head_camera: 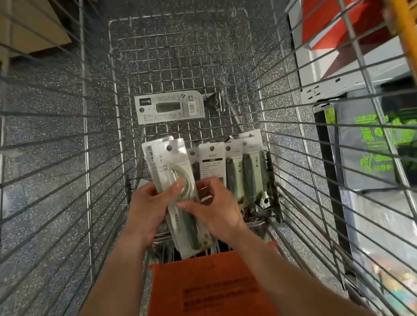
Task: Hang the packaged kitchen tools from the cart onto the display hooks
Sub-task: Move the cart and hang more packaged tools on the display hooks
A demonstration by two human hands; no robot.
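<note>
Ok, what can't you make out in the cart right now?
Head view:
Display hooks: out of frame.
Print on the held pack: blurred, too small.
How many packs the left hand grips: they overlap.
Whether the right hand grips it too: motion blur.
Lower part of the middle standing pack: behind the right hand.

One cart, two hands, about eight packages

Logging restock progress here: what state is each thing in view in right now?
held packages: stacked, tilted, between both hands.
left hand: grips the held packages, thumb on front.
right hand: pinches their right edge, fingers curled.
standing packages: upright in a row at the near end of the cart, unheld.
flat package: lying on the cart floor, apart, unheld.
</note>
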